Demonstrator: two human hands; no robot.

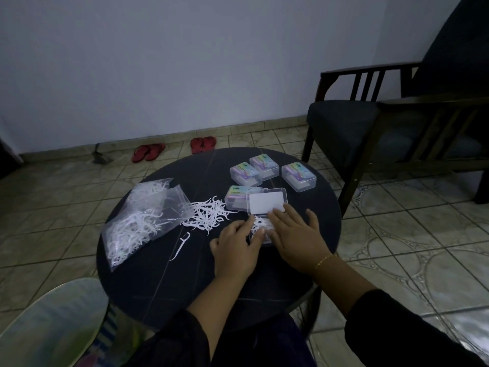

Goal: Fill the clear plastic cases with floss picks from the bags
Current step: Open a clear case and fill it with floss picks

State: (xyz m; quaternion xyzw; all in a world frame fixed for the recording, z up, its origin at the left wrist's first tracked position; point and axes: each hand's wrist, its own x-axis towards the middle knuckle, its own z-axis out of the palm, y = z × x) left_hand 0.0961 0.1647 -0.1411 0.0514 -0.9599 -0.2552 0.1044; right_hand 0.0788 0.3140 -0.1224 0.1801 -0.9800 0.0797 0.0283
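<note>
Open clear case (260, 221) w/ floss picks pressed betw. left hand (236, 245) & right hand (296, 235), fingers extended, four closed cases (299, 176) beyond hands, bags (144, 218) of picks left of them

Round dark table (185, 287). Left hand (235, 250) & right hand (296, 239) both press fingers onto white floss picks (260, 225) in open clear plastic case (267, 201), lid up. Four closed clear cases (299, 176) beyond. Two clear plastic bags of picks (143, 215) at left, loose pile (209, 214) beside, single pick (181, 246) nearer.
</note>
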